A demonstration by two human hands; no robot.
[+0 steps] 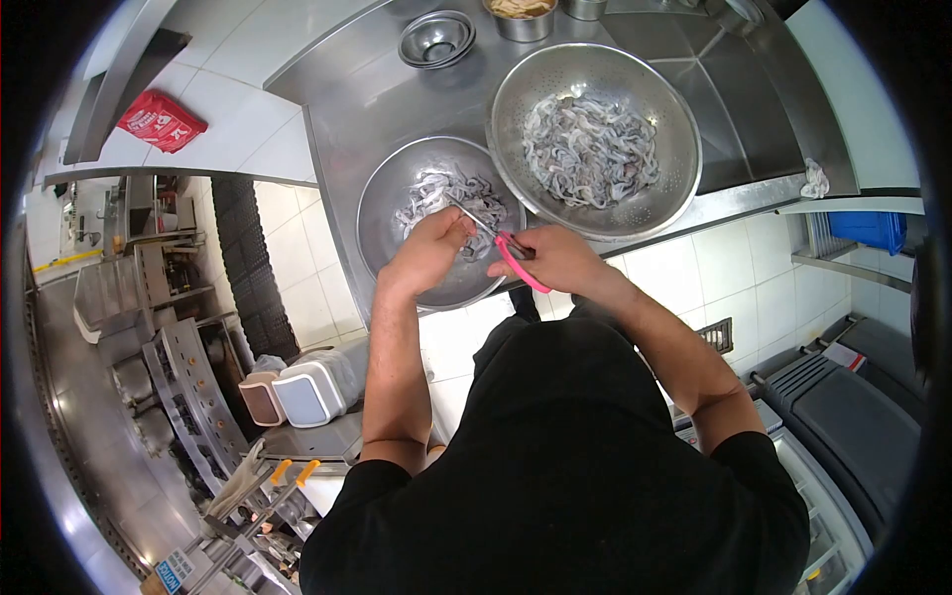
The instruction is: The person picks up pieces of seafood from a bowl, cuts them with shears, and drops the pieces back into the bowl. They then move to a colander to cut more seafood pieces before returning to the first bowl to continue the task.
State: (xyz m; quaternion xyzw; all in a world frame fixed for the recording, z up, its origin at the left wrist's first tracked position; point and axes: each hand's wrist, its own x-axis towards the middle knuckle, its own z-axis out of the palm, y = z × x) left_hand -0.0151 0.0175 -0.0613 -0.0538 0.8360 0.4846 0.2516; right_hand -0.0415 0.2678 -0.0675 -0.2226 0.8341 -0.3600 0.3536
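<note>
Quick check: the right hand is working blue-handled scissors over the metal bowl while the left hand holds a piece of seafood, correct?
Not quite. The head view shows the scissors in the right hand have pink handles, not blue. The rest holds: the left hand grips a piece of seafood over the metal bowl.

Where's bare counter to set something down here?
Bare steel counter between small nested bowls and round steel bowl; also right of the perforated steel colander. Crowded at front edge: left hand, right hand, pink-handled scissors.
</note>
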